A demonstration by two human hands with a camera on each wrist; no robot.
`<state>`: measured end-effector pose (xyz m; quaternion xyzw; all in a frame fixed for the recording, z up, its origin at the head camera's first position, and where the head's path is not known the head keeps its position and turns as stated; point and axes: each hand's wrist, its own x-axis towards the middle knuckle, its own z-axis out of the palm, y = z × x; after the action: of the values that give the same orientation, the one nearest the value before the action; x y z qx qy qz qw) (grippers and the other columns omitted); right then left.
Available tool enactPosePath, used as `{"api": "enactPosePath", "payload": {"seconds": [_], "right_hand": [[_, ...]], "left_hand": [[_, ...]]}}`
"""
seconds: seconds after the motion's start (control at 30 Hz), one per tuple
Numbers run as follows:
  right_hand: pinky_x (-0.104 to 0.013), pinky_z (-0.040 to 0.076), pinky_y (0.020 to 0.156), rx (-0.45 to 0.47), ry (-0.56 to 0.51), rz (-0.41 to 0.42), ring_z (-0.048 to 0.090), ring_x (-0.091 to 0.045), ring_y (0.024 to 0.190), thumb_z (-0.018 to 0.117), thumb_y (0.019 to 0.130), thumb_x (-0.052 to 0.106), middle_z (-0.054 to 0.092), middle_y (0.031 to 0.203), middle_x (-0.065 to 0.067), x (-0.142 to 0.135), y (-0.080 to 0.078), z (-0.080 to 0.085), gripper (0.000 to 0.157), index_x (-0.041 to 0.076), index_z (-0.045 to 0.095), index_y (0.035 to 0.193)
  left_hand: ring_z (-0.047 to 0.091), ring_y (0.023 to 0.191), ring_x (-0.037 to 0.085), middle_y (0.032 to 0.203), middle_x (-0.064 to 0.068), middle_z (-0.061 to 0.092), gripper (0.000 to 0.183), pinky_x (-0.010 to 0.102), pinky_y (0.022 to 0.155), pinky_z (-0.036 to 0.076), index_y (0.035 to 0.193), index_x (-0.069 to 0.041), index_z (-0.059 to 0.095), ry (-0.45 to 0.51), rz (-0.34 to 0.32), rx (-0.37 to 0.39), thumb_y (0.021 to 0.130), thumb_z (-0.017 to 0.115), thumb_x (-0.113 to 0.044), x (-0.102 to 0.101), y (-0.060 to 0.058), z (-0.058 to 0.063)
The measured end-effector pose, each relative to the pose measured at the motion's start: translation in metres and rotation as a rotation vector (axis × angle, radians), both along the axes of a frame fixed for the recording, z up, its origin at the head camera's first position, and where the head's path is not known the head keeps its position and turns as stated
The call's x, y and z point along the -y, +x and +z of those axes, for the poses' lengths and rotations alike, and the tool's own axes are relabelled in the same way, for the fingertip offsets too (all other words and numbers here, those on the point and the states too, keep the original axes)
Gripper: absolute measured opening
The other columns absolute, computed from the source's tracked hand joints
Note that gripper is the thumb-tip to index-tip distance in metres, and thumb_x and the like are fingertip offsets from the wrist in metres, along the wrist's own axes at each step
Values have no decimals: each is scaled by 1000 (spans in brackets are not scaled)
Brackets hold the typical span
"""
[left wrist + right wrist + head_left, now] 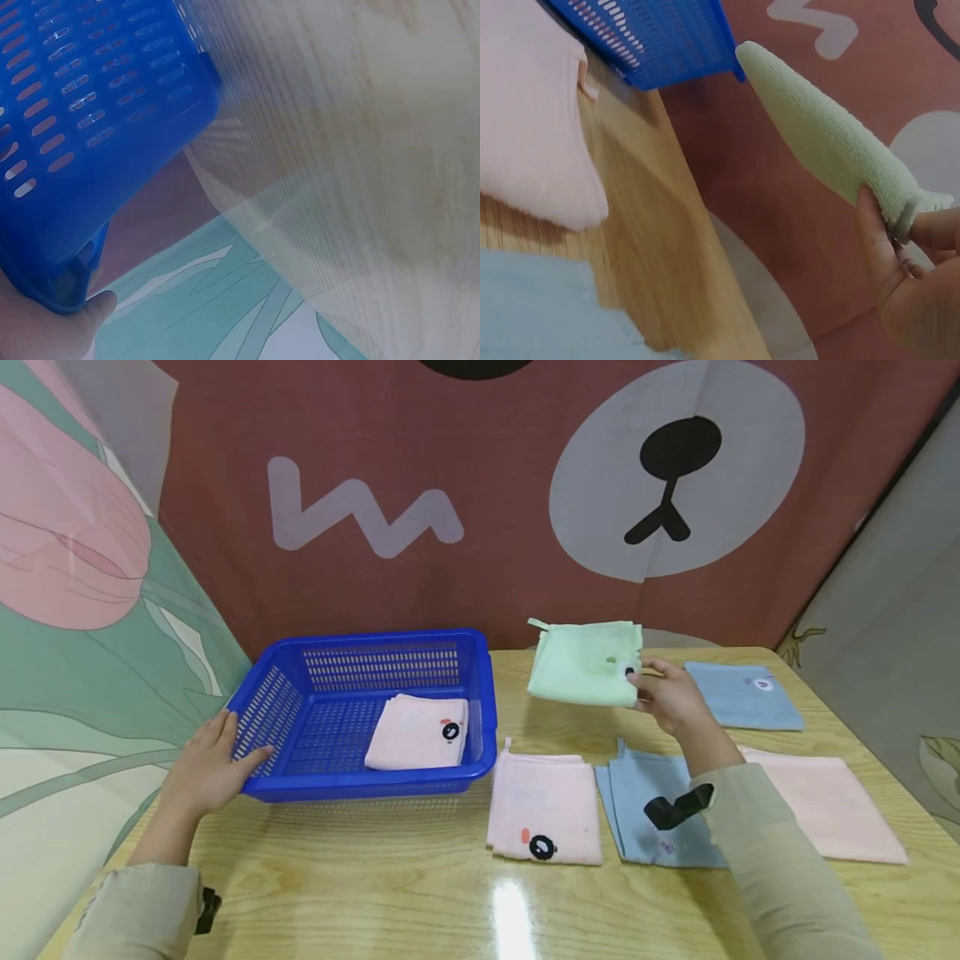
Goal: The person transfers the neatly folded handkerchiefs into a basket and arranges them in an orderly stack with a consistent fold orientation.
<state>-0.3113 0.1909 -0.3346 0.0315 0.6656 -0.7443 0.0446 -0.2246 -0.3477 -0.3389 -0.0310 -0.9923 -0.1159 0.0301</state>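
Pale green cloth (581,667), plain blue basket (337,786).
Pink cloth (412,737) in basket bears a black-and-white eye motif and an orange-red patch; tabletop (390,881) shows yellow-brown wood grain; backdrop (495,468) is reddish brown with a pale zigzag.

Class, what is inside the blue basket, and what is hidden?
A folded pink cloth with a round black mark lies inside the blue basket, toward its right. Anything beneath that cloth is covered from view.

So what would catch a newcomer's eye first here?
Probably the blue basket, left of centre on the table, a pink cloth inside. Then the green cloth, held up by the right hand to the basket's right. Behind, a brown backdrop shows a cartoon muzzle.
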Motion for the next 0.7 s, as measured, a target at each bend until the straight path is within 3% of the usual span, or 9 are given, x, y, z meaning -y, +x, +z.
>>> {"api": "enactPosePath", "payload": {"seconds": [0.7], "right_hand": [[-21, 49, 57, -83, -73, 61, 56, -10, 66, 51, 86, 5, 52, 86, -1, 27, 11, 13, 14, 10, 48, 98]], "left_hand": [[4, 119, 52, 132, 38, 4, 81, 61, 93, 10, 129, 18, 4, 5, -3, -3, 89, 30, -47, 0, 0, 0]]}}
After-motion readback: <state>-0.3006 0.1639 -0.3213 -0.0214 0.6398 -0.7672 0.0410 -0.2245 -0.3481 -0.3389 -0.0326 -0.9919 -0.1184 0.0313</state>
